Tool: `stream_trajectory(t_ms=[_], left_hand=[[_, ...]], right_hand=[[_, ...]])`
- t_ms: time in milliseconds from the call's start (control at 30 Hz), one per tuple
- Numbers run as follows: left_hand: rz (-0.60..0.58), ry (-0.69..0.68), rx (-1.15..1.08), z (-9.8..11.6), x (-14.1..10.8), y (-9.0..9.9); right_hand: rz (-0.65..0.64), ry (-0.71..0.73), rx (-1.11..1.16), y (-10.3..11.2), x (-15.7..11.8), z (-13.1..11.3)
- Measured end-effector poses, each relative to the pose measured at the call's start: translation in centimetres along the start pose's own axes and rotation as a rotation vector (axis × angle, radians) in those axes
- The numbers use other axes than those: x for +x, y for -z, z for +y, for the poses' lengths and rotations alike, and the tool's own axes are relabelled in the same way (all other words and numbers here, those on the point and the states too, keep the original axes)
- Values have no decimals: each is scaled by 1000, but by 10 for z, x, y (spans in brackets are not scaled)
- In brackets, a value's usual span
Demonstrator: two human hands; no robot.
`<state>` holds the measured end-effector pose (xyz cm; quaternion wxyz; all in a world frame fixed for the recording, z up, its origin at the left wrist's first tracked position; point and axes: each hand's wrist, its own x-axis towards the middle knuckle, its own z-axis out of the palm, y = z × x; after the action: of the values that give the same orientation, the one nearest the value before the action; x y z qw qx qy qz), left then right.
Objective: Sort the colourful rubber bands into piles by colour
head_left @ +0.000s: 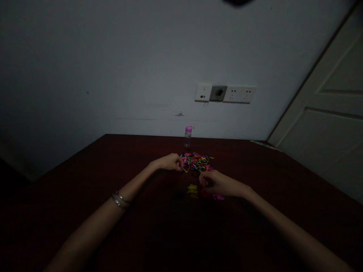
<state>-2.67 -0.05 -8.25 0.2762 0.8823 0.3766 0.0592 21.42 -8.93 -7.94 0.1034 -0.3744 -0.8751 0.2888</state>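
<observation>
A loose heap of small multicoloured strips (197, 161) lies on the dark red table. At the heap's left edge, my left hand (173, 162) has its fingers curled together, with a yellow strip close to the fingertips; whether it is gripped is too small to tell. My right hand (211, 182) is closed in a pinch just below the heap's right side, and what it holds, if anything, cannot be made out. A small group of yellow strips (192, 190) lies left of my right hand. Pink strips (218, 197) lie under it, beside some dim red ones.
Behind the heap a clear bottle with a pink lid (187, 136) stands upright near the wall. The table (127, 147) meets the wall, where sockets (238, 94) are mounted. A pale panelled door (326, 121) is at the right.
</observation>
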Motion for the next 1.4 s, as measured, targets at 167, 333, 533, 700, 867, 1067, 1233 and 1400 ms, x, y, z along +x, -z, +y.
stream_trajectory(t_ms=[167,333,533,700,867,1067,1233,1400], left_hand=[[12,80,71,-4,-4,6],[-32,98,55,-10,-7,5],[-46,72,4,-13,-4,-3],[-42,51,2,-14,-3,-4],[19,112,143,-12,-9,5],[0,98,190,-6,-11,11],[-4,184,315,3,-18,17],[71,209,420,12,-25,25]], right_hand=[[27,-15,23,14,-1,12],[188,-38,26,33,-3,48],[240,-165,18,38,-8,83],[257,-162,4,39,-10,84],[269,-155,-26,40,-11,84],[261,-123,-67,37,-9,67],[164,41,-111,22,-7,29],[-3,100,-156,5,-7,6]])
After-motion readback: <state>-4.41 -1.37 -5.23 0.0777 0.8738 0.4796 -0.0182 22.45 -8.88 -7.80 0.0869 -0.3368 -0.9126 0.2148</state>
